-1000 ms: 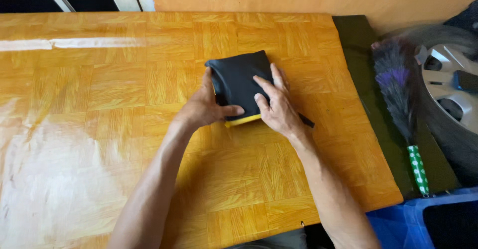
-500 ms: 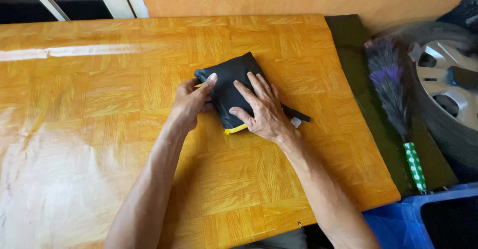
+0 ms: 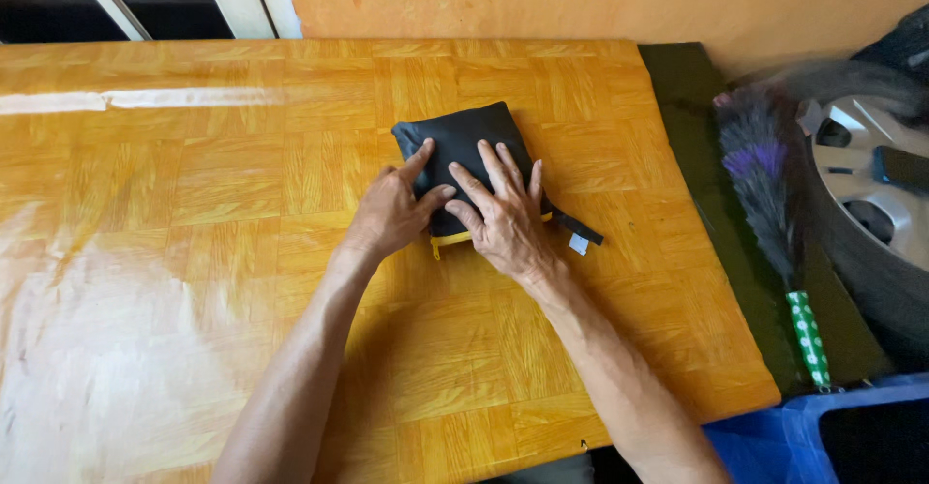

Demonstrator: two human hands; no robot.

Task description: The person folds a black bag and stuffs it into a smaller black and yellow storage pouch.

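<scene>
A folded black cloth bundle [image 3: 463, 136] with a yellow edge lies on the glossy wooden table [image 3: 194, 203]. A black strap with a small white tag [image 3: 578, 243] sticks out at its right side. My left hand [image 3: 392, 211] rests flat on the bundle's left part, fingers spread, thumb on the cloth. My right hand [image 3: 500, 210] presses flat on its right and near part, fingers spread and pointing away from me. Neither hand grips anything; both lie on top of the bundle.
A dark green strip [image 3: 706, 165] runs along the table's right edge. On it lies a feather duster [image 3: 764, 174] with a green dotted handle. A car wheel [image 3: 861, 184] stands at the right; a blue bin [image 3: 823, 426] at the lower right. An orange wall lies behind.
My left hand moved from the bundle's left edge onto its top. My right hand slid a little and stays flat on the cloth. The bundle looks flatter.
</scene>
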